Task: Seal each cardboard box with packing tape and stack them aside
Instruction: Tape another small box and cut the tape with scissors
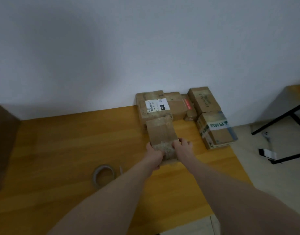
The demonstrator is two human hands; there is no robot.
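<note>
Cardboard, brown and already crossed with clear tape, sits between two bare hands near the middle of the wooden table [61, 167]. The box [161, 136] is narrow and long, its near end held, its far end reaching toward the group by the wall. The left hand [154, 156] grips the near left corner with fingers curled under the edge; the right hand [182, 145] clasps the right side, fingers bent over the top. Gripping both sides at the near end looks like a hold for lifting or sliding it, which suits moving a sealed box to the others. How the thumbs lie I cannot tell, since the box hides them.

The tape roll [103, 173] lies flat on the table, near the left forearm and within easy reach for the next box. A thin pale strip beside it may be a loose tape end or a small tool; it is too blurred to say.

Further off, a labelled box [154, 107] and several plainer ones stand against the wall [146, 39]. A printed box [215, 131] lies at the table's right edge. Whether those behind are stacked or only pushed together is hard to make out. At the left edge a large brown thing is cut off by the frame.
</note>
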